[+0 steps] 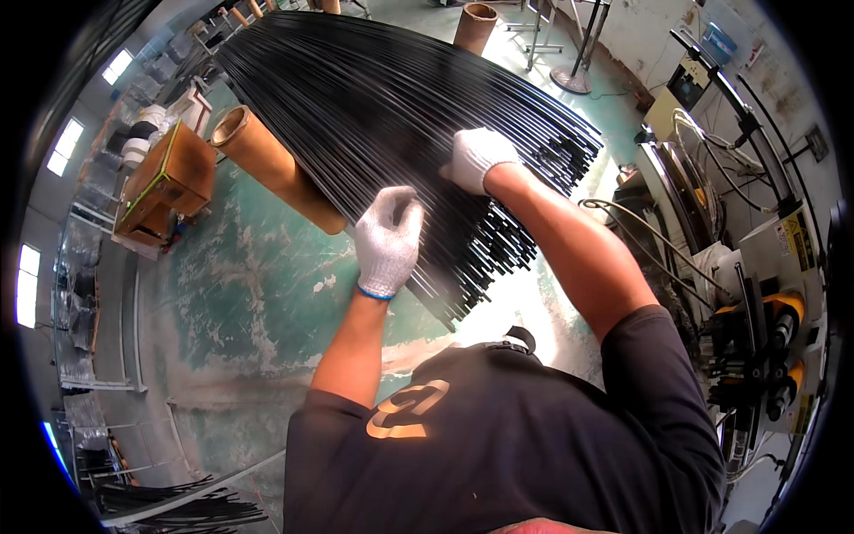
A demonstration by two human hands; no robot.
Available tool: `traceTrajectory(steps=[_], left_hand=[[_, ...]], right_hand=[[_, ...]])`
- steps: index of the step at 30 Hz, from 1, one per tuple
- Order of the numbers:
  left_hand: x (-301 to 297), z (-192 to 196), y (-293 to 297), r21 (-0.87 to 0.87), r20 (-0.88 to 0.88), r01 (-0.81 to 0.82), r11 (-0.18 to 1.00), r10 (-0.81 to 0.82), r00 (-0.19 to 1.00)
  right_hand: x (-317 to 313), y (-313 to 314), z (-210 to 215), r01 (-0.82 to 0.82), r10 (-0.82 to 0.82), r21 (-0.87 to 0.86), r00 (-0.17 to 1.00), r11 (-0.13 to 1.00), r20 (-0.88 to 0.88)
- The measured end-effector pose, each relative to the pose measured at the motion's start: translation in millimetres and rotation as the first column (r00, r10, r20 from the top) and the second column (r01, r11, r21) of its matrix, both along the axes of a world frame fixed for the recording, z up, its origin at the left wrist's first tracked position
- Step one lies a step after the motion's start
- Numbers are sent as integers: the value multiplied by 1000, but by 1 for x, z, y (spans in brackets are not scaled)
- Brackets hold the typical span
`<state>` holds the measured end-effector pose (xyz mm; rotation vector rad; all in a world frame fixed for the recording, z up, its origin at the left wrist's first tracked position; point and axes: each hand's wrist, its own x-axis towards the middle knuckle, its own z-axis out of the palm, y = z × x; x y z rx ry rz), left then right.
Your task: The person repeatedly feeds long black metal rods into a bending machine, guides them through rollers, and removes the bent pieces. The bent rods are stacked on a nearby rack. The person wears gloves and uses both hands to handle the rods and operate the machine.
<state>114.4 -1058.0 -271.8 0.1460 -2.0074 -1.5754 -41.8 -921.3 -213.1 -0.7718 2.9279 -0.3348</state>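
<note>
A wide layer of long, thin black rods (356, 98) stretches from the far left toward me, their near ends staggered. Over its left near part is my left hand (390, 236), in a white knit glove with a blue cuff edge. Its thumb and forefinger curl together in a pinch, and what lies between them is too small to tell. My right hand (482, 160), also gloved in white, is above the rods farther right. Its fingers are closed, and the fingertips are turned away, so anything held there is hidden.
Thick brown cardboard tubes (280, 169) stand out at the left side of the rods; another tube (476, 28) rises behind. A wooden cabinet (169, 182) is at left. Machinery with cables (756, 329) lines the right. A stand with a round base (570, 81) is at far right.
</note>
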Motion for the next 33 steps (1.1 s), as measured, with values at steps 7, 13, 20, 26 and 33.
traceTrajectory(steps=[7, 13, 20, 26, 33], left_hand=[[-3, 1, -6, -169, -46, -54, 984, 47, 998], [1, 10, -10, -223, -78, -54, 973, 37, 996], [-7, 7, -32, 172, 25, 185, 968, -192, 981], [-38, 39, -46, 567, 261, 295, 769, -508, 821], [-149, 39, -70, 903, -194, 417, 108, -762, 618]], right_hand=[[-34, 12, 32, -16, -1, 145, 993, 989, 119], [-31, 18, 40, 66, -84, 70, 955, 995, 284], [15, 65, 46, 44, -62, 118, 986, 992, 152], [176, 207, 106, 363, -379, 114, 908, 925, 181], [361, 340, 123, 679, -613, 62, 695, 732, -376]])
